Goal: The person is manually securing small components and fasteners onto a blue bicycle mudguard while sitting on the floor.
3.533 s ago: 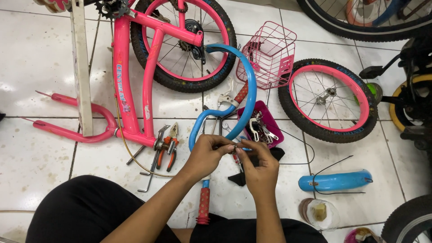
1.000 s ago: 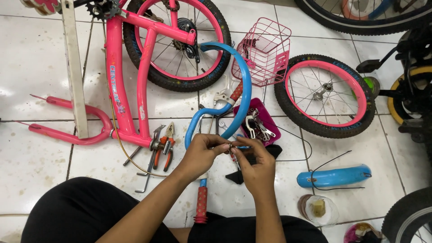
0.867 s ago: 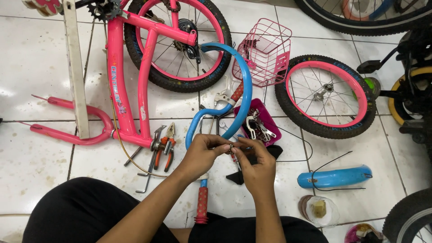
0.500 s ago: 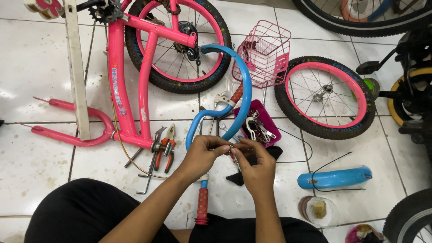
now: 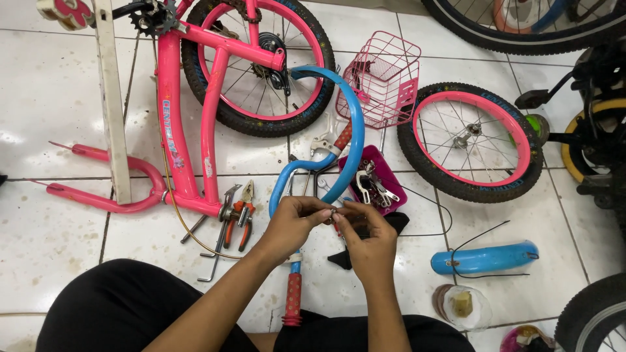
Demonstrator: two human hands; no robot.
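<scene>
My left hand and my right hand meet over the floor, fingertips pinched together on a small metal part that is too small to identify. Just beyond them lies a blue mudguard curving up toward a pink bicycle frame. Under my hands a handlebar with a red dotted grip points toward me. A black piece lies beside my right hand.
Pliers with orange handles and hex keys lie left of my hands. A magenta tray of small parts, a pink wire basket, a loose pink-rimmed wheel, a second blue mudguard and a small tub surround me.
My hands have stayed together on the small part with only slight finger movement. The view shifted a little.
</scene>
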